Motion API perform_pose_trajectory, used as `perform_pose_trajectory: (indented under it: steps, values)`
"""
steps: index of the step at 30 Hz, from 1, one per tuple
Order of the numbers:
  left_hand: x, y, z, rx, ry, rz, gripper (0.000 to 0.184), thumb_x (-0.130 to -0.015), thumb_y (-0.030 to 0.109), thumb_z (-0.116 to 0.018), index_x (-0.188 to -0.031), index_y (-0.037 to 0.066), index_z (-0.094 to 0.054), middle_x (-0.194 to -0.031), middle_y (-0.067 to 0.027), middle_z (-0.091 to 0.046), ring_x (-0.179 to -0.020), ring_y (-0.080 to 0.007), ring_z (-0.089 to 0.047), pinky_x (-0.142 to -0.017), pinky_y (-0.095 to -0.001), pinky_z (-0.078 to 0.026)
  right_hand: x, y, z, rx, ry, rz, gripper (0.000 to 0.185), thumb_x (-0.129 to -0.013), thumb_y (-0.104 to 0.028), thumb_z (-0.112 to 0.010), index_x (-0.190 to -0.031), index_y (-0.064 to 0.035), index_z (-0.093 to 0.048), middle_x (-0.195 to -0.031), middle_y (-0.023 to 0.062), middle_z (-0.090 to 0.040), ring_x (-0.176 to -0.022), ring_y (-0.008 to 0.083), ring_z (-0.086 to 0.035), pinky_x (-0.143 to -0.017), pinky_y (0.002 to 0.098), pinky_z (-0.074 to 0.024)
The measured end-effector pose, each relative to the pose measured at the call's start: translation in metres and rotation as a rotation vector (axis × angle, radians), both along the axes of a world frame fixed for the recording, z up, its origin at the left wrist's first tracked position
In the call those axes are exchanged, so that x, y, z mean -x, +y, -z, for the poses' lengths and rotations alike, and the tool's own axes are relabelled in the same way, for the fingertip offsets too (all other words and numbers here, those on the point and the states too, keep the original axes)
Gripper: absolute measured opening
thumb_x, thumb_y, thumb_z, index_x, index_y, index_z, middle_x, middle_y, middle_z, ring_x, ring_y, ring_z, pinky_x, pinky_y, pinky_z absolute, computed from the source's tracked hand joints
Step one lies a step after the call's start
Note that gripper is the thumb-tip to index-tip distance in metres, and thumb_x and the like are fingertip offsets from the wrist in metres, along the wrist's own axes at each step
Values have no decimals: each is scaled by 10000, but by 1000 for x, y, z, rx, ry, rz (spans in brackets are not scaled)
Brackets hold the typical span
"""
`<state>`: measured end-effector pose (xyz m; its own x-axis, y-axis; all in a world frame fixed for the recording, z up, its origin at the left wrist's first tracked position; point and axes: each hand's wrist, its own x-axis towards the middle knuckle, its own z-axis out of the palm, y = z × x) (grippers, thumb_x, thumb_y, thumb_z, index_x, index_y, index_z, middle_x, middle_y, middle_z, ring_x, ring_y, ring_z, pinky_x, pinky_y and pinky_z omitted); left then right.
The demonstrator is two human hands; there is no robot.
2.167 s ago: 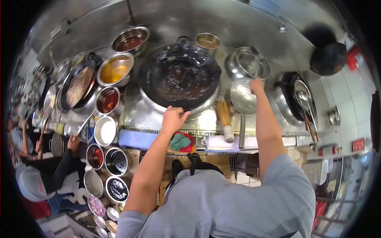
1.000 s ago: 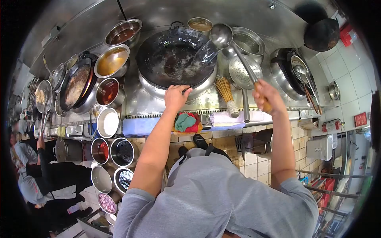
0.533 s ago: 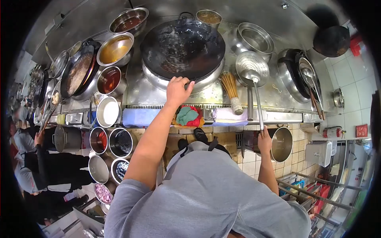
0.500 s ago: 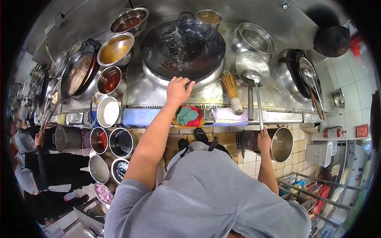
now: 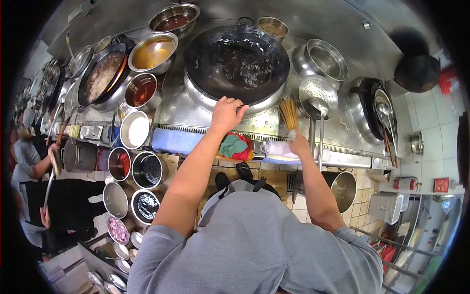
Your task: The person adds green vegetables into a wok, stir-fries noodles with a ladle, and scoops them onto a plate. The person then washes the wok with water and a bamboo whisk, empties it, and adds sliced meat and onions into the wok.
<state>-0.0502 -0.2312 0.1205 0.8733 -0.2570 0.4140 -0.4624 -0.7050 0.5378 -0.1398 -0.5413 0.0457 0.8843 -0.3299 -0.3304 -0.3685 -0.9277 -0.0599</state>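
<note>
My left hand (image 5: 227, 115) is closed on the near rim of a large black wok (image 5: 235, 63), where a little wet residue shines on the inside. The wok sits on a round metal burner ring. My right hand (image 5: 299, 143) has its fingers around the bound handle of a bamboo wok brush (image 5: 289, 113), whose bristles point away from me on the steel stove top. Just right of the brush, a ladle (image 5: 321, 109) lies over a perforated strainer (image 5: 318, 90), with both handles reaching over the front edge. A bunched red and green cloth (image 5: 236, 146) rests below my left hand.
Bowls of amber liquid (image 5: 154, 53) and dark red liquid (image 5: 142, 91) stand left of the wok. Stacked metal pots (image 5: 324, 59) are at its right. Another wok (image 5: 104, 76) holds foamy liquid. A co-worker's hand (image 5: 45, 217) grips a long handle at far left.
My right hand has let go of the ladle handle and moved left and forward to the brush handle. My left hand stays at the wok rim. The view has shifted slightly.
</note>
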Motion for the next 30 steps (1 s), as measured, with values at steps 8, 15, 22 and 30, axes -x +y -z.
perform_pose_trajectory:
  steps: [8, 15, 22, 30]
  values:
    - [-4, 4, 2, 52, -41, 7, 236, -809, 302, -649, -789, 67, -667, -749, -84, -623, -782, -290, -576, -744, -400, -461, 32, -11, -179, -1055, -489, 91, 633, -809, -91, -594, -1394, -132, -353, -1180, 134, -574, -1102, 247, -546, -834, 347, -500]
    - [1, 3, 0, 15, 12, -13, 243, -797, 335, -648, -780, 94, -674, -753, -55, -625, -788, -251, -570, -707, -382, -464, -88, 49, -269, -176, -465, -617, 490, -765, -129, -600, -1250, -105, -533, -1186, 161, -583, -1082, 338, -560, -921, 378, -447]
    - [3, 2, -3, 8, 106, -34, 233, -795, 349, -649, -809, 119, -682, -761, -41, -626, -826, -234, -574, -725, -387, -461, -298, 143, -156, 73, -129, -841, 299, -736, -204, -588, -994, -78, -669, -1007, 191, -647, -938, 362, -621, -824, 429, -497]
    - [5, 6, -14, -20, 115, -76, 223, -783, 347, -661, -826, 131, -697, -802, -40, -613, -869, -226, -562, -753, -386, -445, -210, 146, -195, 93, -83, -748, 338, -779, -229, -531, -1069, -117, -664, -1087, 196, -621, -1013, 351, -597, -892, 431, -465]
